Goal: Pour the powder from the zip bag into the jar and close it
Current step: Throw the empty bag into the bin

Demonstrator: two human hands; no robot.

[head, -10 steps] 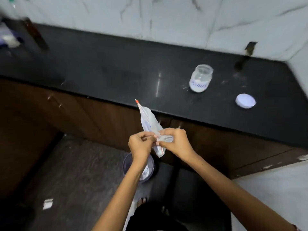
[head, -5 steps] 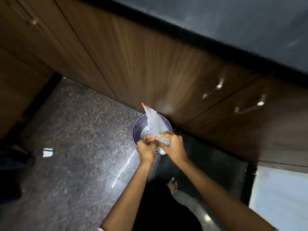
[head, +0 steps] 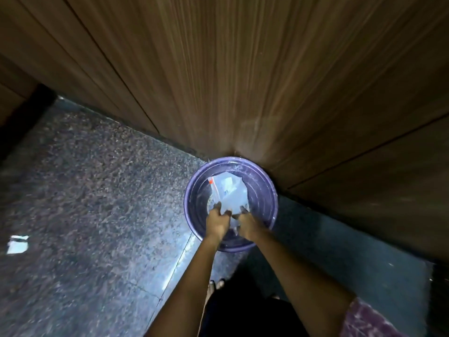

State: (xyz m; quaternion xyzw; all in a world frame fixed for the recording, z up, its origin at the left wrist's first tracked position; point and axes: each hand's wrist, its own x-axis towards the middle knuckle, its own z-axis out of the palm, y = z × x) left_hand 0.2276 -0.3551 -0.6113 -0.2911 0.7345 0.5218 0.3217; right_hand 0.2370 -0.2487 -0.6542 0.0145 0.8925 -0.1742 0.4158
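Note:
The clear zip bag (head: 229, 192), with a small orange tab at its top corner, hangs inside the mouth of a purple bin (head: 267, 188) on the floor. My left hand (head: 217, 221) pinches the bag's lower left edge. My right hand (head: 247, 222) pinches its lower right edge, close beside the left. Both hands reach down over the bin's near rim. The jar and its lid are out of view.
Brown wooden cabinet doors (head: 243, 81) rise right behind the bin. The floor (head: 97, 203) is dark speckled stone, with a white scrap of paper (head: 17, 243) at the left. My bare toes (head: 217, 285) show below the bin.
The view has swung from the countertop down to the floor. Both hands have carried the bag down from counter height into the purple bin. The jar and lid left the frame.

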